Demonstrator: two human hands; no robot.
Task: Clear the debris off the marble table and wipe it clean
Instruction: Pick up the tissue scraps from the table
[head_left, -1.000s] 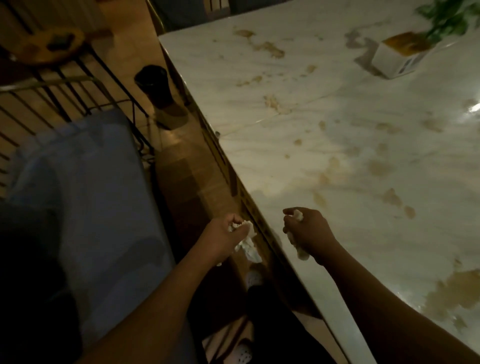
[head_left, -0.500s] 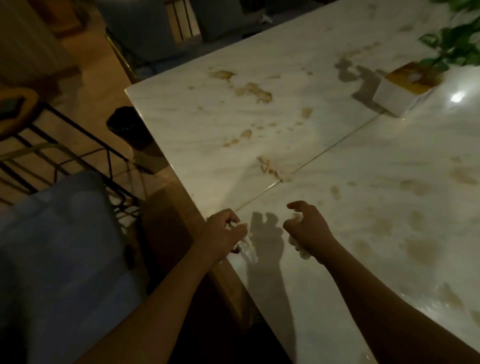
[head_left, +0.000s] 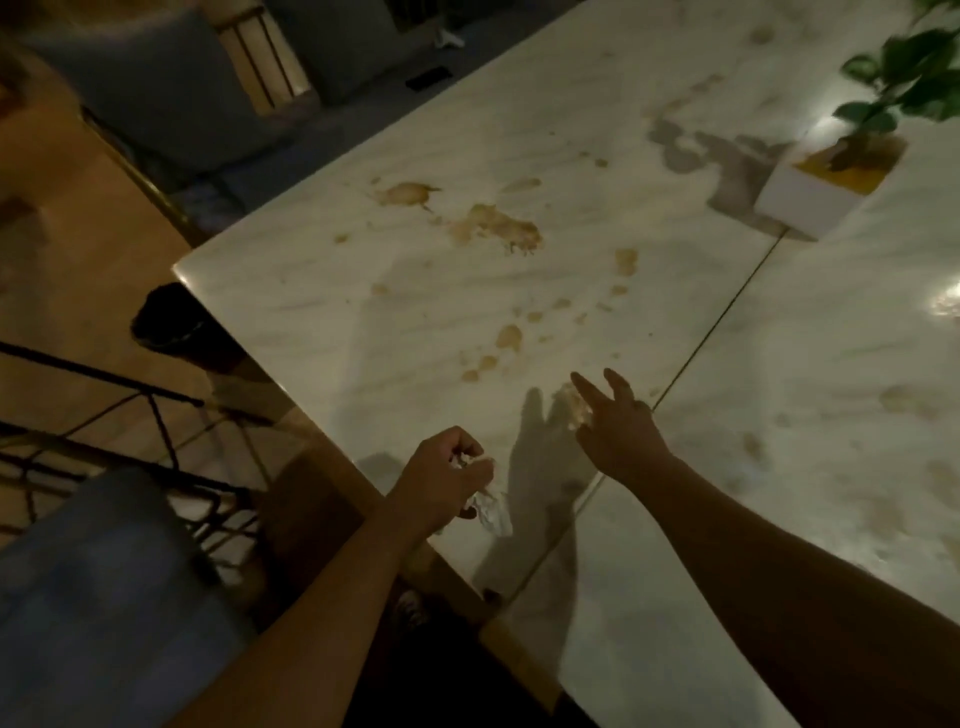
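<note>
While the left hand (head_left: 441, 480) grips a tissue (head_left: 488, 512) at the counter (head_left: 322, 291) edge, ready for wiping, the right hand (head_left: 618, 426) spreads loose fingers over crumbs (head_left: 574, 402) at its ten o'clock, likely to scoop them.

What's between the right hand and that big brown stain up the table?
Head view: only small brown spots on the marble table between right hand and big brown stain.

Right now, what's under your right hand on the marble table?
A pale crumpled clump pokes out from under the right hand, on the marble table near the seam. The palm hides the rest; contact is unclear.
</note>
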